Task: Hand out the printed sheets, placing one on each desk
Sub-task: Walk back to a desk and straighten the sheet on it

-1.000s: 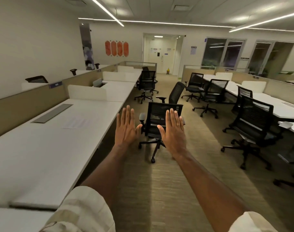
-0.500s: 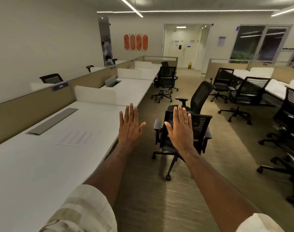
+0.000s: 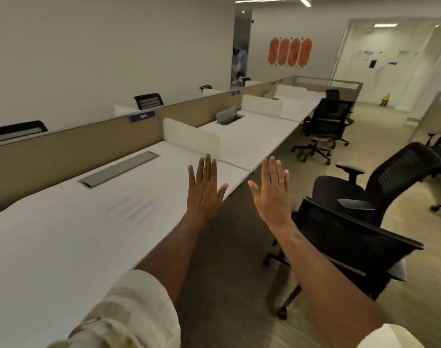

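A printed sheet (image 3: 132, 212) lies flat on the near white desk (image 3: 51, 247), left of my hands. My left hand (image 3: 204, 192) is held up flat over the desk's aisle edge, fingers straight and empty. My right hand (image 3: 273, 192) is raised beside it over the aisle, also flat and empty. Neither hand touches the sheet. A second white desk (image 3: 249, 141) lies beyond a low white divider (image 3: 191, 136), and I see no sheet on it.
A black mesh chair (image 3: 352, 237) stands close on my right with another (image 3: 390, 177) behind it. A third chair (image 3: 325, 129) sits at the farther desk. A beige partition (image 3: 63, 151) backs the desks. A grey cable hatch (image 3: 119, 172) is set in the near desk.
The view has swung left and moved forward along the desks; the sheet and near desk now fill more of the frame. Both hands stay raised, flat and empty.
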A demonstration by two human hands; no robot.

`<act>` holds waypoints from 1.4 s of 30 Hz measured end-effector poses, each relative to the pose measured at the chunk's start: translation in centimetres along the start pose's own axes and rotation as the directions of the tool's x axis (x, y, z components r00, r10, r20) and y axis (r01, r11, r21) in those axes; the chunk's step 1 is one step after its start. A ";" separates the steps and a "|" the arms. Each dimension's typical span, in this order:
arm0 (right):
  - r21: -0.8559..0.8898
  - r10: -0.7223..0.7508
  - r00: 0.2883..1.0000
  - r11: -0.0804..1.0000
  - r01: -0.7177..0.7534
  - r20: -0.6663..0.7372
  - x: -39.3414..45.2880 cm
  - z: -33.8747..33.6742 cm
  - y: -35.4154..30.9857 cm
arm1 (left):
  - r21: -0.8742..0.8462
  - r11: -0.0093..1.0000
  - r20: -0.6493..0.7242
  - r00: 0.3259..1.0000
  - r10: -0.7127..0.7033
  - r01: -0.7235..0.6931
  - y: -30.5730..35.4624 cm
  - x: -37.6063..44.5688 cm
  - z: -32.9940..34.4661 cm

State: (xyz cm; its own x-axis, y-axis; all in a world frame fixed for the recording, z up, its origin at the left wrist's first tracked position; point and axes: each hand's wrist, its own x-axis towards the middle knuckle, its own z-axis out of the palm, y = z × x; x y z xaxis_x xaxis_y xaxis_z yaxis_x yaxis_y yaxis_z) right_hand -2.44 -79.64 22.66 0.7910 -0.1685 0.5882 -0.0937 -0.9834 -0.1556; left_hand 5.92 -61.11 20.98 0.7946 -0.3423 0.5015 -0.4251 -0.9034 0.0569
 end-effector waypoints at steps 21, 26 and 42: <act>0.364 -0.494 0.859 0.830 0.422 0.130 22.0 28.3 -19.6 | 0.122 0.805 0.044 0.807 -0.589 0.581 -28.9 7.5 11.5; 0.455 -0.554 0.809 0.783 0.425 0.198 23.4 33.1 -23.5 | 0.111 0.704 0.062 0.702 -0.709 0.702 -32.9 6.1 13.6; 0.596 -0.652 0.464 0.751 0.286 0.599 25.2 48.3 -28.2 | 0.231 0.233 0.100 0.215 -0.972 0.945 -37.5 2.9 21.1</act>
State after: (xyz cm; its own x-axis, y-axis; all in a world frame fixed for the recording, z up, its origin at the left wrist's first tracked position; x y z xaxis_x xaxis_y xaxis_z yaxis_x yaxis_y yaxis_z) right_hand 49.33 -52.91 3.56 0.7906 0.6040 -0.1007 0.5161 -0.7458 -0.4211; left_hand 33.36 -33.69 2.10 0.6269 0.7784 -0.0337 0.7521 -0.5933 0.2871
